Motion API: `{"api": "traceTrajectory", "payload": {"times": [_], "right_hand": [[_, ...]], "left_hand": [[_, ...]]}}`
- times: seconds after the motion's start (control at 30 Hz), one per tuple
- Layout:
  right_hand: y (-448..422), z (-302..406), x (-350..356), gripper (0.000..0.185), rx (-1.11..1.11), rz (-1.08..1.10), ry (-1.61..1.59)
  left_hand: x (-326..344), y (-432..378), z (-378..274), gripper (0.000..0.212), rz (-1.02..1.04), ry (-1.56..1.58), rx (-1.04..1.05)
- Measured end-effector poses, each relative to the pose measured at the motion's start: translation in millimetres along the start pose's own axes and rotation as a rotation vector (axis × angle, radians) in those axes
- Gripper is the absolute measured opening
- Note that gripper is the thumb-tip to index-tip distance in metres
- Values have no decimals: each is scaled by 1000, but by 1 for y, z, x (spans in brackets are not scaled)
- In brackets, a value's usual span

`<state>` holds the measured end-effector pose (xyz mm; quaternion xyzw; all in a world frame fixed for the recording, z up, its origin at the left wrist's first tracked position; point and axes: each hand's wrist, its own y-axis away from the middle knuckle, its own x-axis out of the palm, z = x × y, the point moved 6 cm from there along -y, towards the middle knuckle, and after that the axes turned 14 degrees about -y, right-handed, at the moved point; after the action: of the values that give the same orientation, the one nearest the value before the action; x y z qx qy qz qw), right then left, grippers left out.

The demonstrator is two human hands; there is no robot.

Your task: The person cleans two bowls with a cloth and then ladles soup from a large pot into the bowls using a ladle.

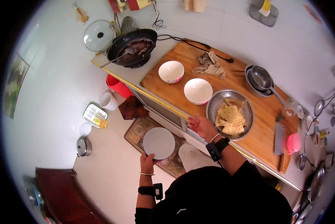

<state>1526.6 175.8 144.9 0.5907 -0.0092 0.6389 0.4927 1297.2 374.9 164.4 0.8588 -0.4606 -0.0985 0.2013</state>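
My left hand (148,162) holds a round pale plate (159,143) by its edge, over the patterned floor mat. Near the counter's front edge, my right hand (202,126) has its fingers spread and nothing in them. Just beyond its wrist stands a perforated metal colander (247,107) with folded flatbread-like pieces (231,119) inside. Two white bowls, one nearer the colander (198,91) and one farther left (171,71), sit on the wooden board; their insides show no food. A black wok (113,46) holds dark liquid and a ladle (129,51).
On the large wooden board (167,89) lie a crumpled cloth (211,64), a cleaver (279,138) and stacked metal pans with a strainer (261,77). A pink object (294,142) is beside the cleaver. A red bucket (120,86) and white bin (108,101) stand below the counter.
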Motion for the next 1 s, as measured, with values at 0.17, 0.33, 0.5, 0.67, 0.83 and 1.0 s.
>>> {"api": "traceTrajectory", "payload": {"times": [0.17,0.33,0.5,0.67,0.83,1.0], "right_hand": [[-53,20,5,26,-139,-53,-106],[-79,40,15,28,-200,-140,-129],[-97,61,21,28,-217,-215,-78],[-118,92,10,29,-343,-245,-102],[-114,136,24,27,-434,-294,-22],[-114,166,49,28,-481,-313,30]], "left_hand": [[5,-65,-34,39,63,-119,-22],[27,-133,-52,45,277,-187,-103],[67,-190,-69,46,430,-238,-122],[99,-243,-68,42,580,-341,-191],[135,-284,-79,40,708,-325,-149],[175,-303,-84,43,847,-178,-274]]}}
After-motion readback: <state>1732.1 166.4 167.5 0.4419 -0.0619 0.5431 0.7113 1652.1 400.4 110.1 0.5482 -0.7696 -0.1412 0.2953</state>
